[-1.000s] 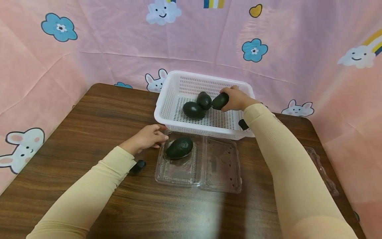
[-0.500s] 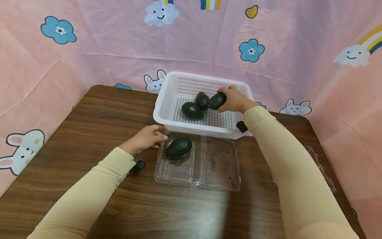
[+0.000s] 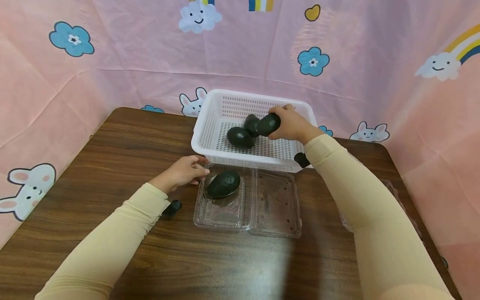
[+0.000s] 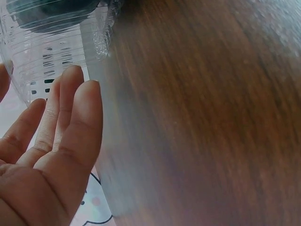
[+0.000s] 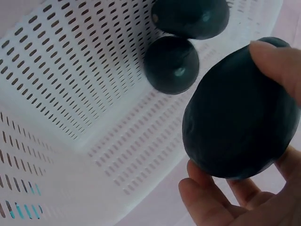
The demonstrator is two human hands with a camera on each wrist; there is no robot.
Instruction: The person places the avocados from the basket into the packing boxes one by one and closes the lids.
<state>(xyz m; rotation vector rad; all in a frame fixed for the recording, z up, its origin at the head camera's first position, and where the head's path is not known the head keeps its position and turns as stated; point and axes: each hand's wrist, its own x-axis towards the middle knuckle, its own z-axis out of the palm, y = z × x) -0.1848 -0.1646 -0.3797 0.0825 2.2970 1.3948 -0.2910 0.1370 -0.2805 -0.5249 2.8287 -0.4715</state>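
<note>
On a wooden table (image 3: 180, 254), a slotted white basket (image 3: 243, 161); just in front, a clear clamshell (image 3: 225, 217), lid (image 3: 277, 204) laid open. Left hand (image 3: 183, 171) at the clamshell's edge, fingers relaxed, apparently holding nothing. Right hand (image 3: 294, 125) curled round an avocado (image 3: 268, 124) over the basket floor; two more avocados (image 3: 240, 137) inside, another avocado (image 3: 223, 184) in the clamshell. Seemingly mid-pick; next, presumably, clear the rim and lower beside the boxed one.

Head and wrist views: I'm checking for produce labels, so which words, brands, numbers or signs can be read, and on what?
None: no text can be read in any view.
Avocados and white basket: no lettering visible.
Clear container: any moulded marks are too faint to tell.
Backdrop cloth: pictures only, such as rabbits, clouds and flowers.
</note>
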